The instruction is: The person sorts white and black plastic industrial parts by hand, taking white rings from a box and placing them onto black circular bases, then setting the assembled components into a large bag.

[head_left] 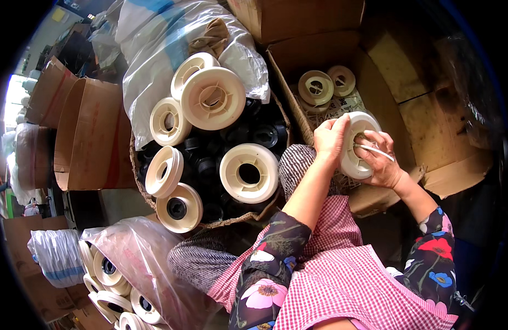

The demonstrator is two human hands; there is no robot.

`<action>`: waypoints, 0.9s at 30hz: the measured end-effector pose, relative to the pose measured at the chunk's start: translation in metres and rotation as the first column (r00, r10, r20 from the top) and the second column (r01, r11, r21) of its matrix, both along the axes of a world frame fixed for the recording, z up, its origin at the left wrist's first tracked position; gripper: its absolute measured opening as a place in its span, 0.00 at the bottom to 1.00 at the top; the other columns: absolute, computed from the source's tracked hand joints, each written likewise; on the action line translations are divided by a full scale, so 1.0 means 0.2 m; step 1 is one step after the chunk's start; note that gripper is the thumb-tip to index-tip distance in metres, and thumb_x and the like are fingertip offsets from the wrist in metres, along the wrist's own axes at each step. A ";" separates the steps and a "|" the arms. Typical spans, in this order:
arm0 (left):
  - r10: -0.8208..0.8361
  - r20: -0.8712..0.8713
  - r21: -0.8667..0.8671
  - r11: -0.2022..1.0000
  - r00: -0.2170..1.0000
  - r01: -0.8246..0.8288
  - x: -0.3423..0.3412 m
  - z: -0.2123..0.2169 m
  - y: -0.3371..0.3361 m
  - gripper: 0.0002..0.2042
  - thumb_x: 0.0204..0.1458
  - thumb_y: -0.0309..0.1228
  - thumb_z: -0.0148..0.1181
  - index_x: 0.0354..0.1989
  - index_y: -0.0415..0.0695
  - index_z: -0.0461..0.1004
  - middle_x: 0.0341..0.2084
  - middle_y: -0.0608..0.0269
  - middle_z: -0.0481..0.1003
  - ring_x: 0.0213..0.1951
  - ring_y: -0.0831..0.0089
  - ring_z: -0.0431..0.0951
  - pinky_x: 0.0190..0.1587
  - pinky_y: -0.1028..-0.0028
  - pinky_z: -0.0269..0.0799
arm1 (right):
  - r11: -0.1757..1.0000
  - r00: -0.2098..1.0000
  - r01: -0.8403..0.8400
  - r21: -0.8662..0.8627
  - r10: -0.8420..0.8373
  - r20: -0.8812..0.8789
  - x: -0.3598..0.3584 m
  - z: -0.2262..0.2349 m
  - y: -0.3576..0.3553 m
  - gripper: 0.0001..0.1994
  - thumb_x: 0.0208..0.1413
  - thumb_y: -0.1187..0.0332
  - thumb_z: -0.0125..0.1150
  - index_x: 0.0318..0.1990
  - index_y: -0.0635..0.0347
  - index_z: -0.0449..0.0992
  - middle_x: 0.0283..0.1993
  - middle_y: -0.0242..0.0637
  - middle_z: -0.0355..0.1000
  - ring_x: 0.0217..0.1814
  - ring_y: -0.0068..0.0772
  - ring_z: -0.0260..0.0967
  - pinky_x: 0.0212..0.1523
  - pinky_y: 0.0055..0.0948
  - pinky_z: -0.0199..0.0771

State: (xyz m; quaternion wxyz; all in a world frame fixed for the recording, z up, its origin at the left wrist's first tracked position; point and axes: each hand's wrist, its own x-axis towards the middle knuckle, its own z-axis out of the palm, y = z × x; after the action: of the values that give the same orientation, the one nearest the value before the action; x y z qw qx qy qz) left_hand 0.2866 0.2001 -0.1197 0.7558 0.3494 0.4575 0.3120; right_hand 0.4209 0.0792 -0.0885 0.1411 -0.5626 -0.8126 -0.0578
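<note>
A cream plastic ring-shaped flange (348, 157) is tilted up on edge above the front of an open carton on the right. My left hand (330, 136) is closed on its upper left rim, thumb and fingers pinching the edge. My right hand (381, 164) is at its right side, with fingers curled in at the centre opening. A thin white rod-like piece (378, 152) sticks out between the fingers of that hand; its inner end is hidden, so its kind does not show. Two similar cream flanges (315, 88) lie deeper in the carton.
To the left, a carton of black threaded plastic parts (201, 148) has several cream flanges (248, 173) on top. Clear plastic sheeting (155, 60) covers its far side. A plastic bag (149, 258) of flanges stands lower left. The right carton's flap (457, 170) folds outward.
</note>
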 end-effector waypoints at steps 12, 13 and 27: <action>0.055 -0.455 0.116 0.993 0.889 -0.003 0.02 -0.07 0.01 0.28 0.60 0.50 0.42 0.53 0.36 0.68 0.45 0.46 0.74 0.48 0.60 0.73 0.51 0.66 0.66 | 0.987 0.988 0.096 -0.129 -0.110 -0.109 0.01 -0.17 0.10 0.39 0.35 0.43 0.69 0.51 0.63 0.68 0.47 0.43 0.71 0.53 0.44 0.65 0.61 0.52 0.48; 0.053 -0.506 0.063 0.998 0.861 -0.024 0.05 -0.07 -0.01 0.29 0.60 0.51 0.39 0.56 0.37 0.65 0.48 0.44 0.72 0.52 0.54 0.70 0.55 0.64 0.63 | 0.977 0.970 0.182 -0.107 -0.197 -0.143 0.04 -0.18 0.13 0.39 0.37 0.42 0.68 0.51 0.65 0.68 0.47 0.45 0.70 0.51 0.46 0.66 0.60 0.51 0.50; -0.008 -0.212 -0.165 0.986 0.977 -0.028 0.04 -0.01 -0.01 0.28 0.62 0.50 0.36 0.61 0.40 0.56 0.51 0.51 0.69 0.47 0.63 0.73 0.46 0.65 0.68 | 0.962 0.809 0.272 0.005 -0.226 -0.543 0.04 -0.10 0.90 0.10 0.48 0.59 0.64 0.35 0.51 0.78 0.32 0.31 0.76 0.42 0.36 0.72 0.48 0.38 0.64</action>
State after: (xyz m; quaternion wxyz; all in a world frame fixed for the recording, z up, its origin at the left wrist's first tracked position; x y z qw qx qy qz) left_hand 0.2944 0.1972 -0.1219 0.7278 0.3139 0.5616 0.2375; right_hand 0.4287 0.2582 -0.1086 0.3771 -0.6514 -0.6564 0.0507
